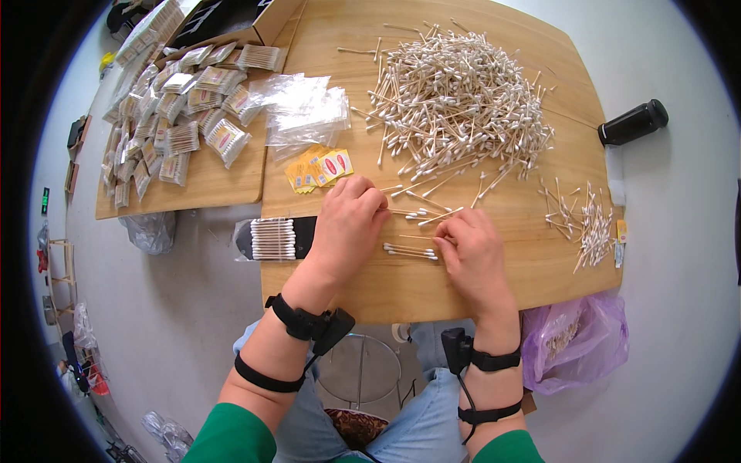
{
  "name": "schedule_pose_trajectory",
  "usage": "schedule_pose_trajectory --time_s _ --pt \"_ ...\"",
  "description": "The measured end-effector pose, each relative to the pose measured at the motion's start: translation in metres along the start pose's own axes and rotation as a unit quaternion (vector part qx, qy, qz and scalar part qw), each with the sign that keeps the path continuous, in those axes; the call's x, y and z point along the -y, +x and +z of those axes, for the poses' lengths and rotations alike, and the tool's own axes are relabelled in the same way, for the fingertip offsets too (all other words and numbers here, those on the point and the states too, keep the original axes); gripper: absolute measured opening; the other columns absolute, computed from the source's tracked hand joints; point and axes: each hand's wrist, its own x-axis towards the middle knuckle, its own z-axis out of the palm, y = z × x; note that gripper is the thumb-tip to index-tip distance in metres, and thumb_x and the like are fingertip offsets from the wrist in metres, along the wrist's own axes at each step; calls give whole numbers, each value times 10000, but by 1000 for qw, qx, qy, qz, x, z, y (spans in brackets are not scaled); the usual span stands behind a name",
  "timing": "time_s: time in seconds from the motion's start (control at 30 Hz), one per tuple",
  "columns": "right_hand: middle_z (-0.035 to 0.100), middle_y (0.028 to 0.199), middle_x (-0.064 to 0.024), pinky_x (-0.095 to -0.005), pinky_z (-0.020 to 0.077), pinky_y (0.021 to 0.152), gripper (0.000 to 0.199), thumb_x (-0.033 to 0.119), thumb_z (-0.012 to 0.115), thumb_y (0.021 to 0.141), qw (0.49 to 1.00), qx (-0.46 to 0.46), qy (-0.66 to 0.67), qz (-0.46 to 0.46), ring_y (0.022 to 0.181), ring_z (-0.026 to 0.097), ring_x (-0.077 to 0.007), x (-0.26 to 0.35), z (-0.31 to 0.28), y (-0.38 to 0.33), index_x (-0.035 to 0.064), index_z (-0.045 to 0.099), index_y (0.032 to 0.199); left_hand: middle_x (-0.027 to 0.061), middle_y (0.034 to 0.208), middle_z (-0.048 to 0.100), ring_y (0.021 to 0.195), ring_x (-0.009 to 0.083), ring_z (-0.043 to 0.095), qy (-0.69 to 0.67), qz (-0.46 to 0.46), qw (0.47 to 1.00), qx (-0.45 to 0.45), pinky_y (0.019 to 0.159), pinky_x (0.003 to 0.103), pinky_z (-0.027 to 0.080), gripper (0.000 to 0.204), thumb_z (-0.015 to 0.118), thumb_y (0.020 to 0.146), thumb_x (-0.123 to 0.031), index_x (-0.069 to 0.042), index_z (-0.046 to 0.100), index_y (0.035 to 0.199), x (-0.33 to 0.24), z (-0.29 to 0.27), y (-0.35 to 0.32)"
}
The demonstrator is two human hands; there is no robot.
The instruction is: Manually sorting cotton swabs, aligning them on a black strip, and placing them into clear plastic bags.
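Seemingly, right hand (pixel 472 251) pinches swab (pixel 417 237) at one end | left hand (pixel 349 220) curled, grip unclear | pile (pixel 463 100) beyond both, likely for easy reach | short row (pixel 411 251) left of right hand

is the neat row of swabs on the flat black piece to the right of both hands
No, the row of swabs lies to the left of both the left hand and the right hand.

The cotton-swab heap (pixel 463 100) is formed of matt cotton and pale, wooden-looking shafts; left of it, gloss is shown by clear plastic bags (pixel 312 116); beneath it, smooth-looking wood grain by the tabletop (pixel 394 293).
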Motion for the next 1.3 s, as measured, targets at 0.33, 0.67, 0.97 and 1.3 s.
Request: schedule_pose_trajectory --time_s 0.33,0.67,0.97,1.3 --pt "610 918 -105 -407 482 794 131 39 727 813 957 -207 -50 196 881 600 -290 -58 -37 -16 46 664 928 93 961 590 968 308 575 0 2 1000 21 884 409 464 169 764 779 -69 -49 636 888 3 -10 2" --pt "581 886 -89 -411 471 774 123 50 764 759 998 -49 -9 40 888 566 -295 -7 1 5 66 682 849 101 958 590 971 317 575 0 6 999 42 866 416 471 123 737 793 -48 -34 632 856 5 -14 2" --pt "591 866 -89 -409 472 765 121 61 761 761 991 -31 84 104 873 572 -293 -8 -4 -2 52 671 841 101 946 594 956 317 579 1 19 999 42 858 415 477 140 756 788 -63 -35 632 845 9 -16 0" --pt "611 869 -96 -410 469 763 103 39 749 763 991 -23 112 68 878 575 -310 -3 1 -3 52 672 830 92 954 595 951 309 583 0 23 999 43 848 410 481 156 770 781 -76 -44 634 849 8 -15 0"
